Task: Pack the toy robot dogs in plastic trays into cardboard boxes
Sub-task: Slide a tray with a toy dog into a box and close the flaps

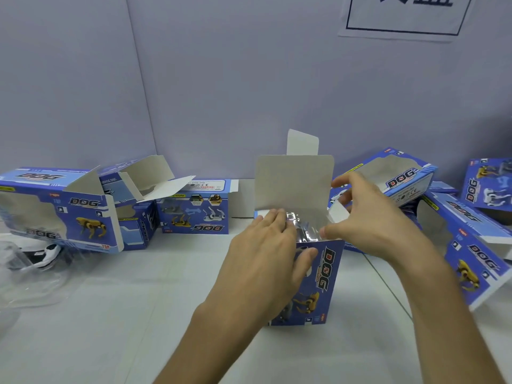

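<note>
Cardboard box [324, 275] stands on end mid-counter [138, 314], straight ahead of both hands. Its long axis is upright and its mouth points up, with the lid flap [293, 181] raised on the far side. The plastic tray [304, 228] shows glossy in the mouth, sunk almost fully. The left hand [266, 250] is nearer, fingers nearly straight on the tray and thumb on the printed front. The right hand [371, 214] is spread and holds nothing, its thumb tip at the rim's right corner beside the small side flap [336, 213].
</note>
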`<state>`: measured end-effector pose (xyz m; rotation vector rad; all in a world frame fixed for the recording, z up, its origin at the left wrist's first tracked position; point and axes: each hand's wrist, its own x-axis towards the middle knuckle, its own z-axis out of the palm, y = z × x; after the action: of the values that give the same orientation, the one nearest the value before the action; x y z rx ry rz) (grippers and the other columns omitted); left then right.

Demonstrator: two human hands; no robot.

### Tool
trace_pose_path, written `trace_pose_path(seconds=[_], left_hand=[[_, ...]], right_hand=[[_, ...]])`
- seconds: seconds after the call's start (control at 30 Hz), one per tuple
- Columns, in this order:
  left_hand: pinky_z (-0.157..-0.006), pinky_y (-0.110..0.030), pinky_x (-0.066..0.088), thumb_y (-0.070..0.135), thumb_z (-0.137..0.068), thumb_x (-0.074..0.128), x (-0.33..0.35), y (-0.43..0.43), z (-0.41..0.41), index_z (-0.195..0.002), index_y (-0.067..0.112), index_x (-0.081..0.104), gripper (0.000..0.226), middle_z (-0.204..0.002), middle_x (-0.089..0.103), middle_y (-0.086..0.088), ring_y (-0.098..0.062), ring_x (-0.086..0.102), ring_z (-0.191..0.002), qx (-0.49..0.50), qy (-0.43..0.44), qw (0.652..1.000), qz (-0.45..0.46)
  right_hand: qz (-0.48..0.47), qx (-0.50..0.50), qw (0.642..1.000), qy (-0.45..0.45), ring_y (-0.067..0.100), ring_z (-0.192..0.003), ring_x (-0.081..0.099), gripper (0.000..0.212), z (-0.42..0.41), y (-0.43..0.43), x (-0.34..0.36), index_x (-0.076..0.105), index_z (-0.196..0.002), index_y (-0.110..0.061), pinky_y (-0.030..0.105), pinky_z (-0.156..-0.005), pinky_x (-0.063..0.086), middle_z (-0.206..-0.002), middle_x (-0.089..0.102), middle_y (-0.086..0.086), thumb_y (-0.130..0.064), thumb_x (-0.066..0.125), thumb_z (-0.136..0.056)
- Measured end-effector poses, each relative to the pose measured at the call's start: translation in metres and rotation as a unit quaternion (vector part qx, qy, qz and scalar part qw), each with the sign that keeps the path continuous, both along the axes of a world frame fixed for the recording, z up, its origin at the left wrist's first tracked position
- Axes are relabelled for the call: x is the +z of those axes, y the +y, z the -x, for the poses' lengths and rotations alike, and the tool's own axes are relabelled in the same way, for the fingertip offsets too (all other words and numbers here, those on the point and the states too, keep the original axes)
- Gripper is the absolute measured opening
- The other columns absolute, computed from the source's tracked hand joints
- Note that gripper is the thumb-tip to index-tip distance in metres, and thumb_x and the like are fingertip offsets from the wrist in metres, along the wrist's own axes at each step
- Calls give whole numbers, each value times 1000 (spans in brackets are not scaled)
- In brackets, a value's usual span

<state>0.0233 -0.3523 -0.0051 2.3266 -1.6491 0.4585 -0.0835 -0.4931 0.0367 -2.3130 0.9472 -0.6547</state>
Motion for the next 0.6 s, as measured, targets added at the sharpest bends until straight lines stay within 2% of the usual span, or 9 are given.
trace_pose_path(seconds=[0.1,0.17,0.27,0.37,0.43,0.5,0.6], left_hand=[[-110,-27,31,59,-100,30,2,2,-4,-140,32,47,51,-157,36,2,-13,29,-145,-9,-4,1000,4],[-108,-28,32,60,-99,30,1,1,-4,-140,36,45,50,-158,35,2,-14,30,-145,-9,-18,1000,0],[-112,-30,28,59,-99,31,-2,-1,-1,-141,35,45,50,-160,30,5,-17,27,-148,-10,-34,999,-9],[-114,-32,25,59,-99,31,-2,-2,0,-142,33,45,52,-161,29,6,-20,24,-149,-10,-45,999,-13],[-114,-33,24,60,-99,30,-3,-2,0,-141,31,44,53,-160,31,6,-21,24,-149,-10,-55,998,-11],[-114,-34,24,62,-98,30,-4,-1,1,-142,30,40,55,-159,32,6,-23,24,-149,-10,-60,998,-5],[-114,-34,26,66,-96,29,-6,-2,4,-150,34,25,63,-159,33,6,-23,25,-148,-6,-51,999,9]], right_hand=[[43,-17,999,-19,19,-102,52,74,-8,8,-5,38,-133,-28,13,-54,30,-116,53,1,-7,79,-75],[70,-12,997,-25,18,-101,52,76,-10,15,-7,37,-136,-29,12,-54,31,-111,56,-2,-4,75,-76],[98,9,995,-14,17,-98,57,72,-11,22,-5,44,-133,-30,23,-66,47,-98,61,-6,1,71,-74],[126,21,992,-9,13,-93,60,52,-8,23,-2,57,-121,-33,29,-75,52,-86,64,-12,-4,67,-79],[114,40,992,-19,6,-89,62,38,-3,17,0,62,-115,-37,28,-76,52,-82,68,-14,-13,66,-86],[84,49,995,-24,2,-85,64,36,1,7,0,65,-110,-40,27,-77,52,-80,71,-16,-11,65,-88],[2,45,996,-76,9,-78,63,37,2,-8,-6,68,-104,-34,26,-72,51,-83,72,-10,-3,69,-84]])
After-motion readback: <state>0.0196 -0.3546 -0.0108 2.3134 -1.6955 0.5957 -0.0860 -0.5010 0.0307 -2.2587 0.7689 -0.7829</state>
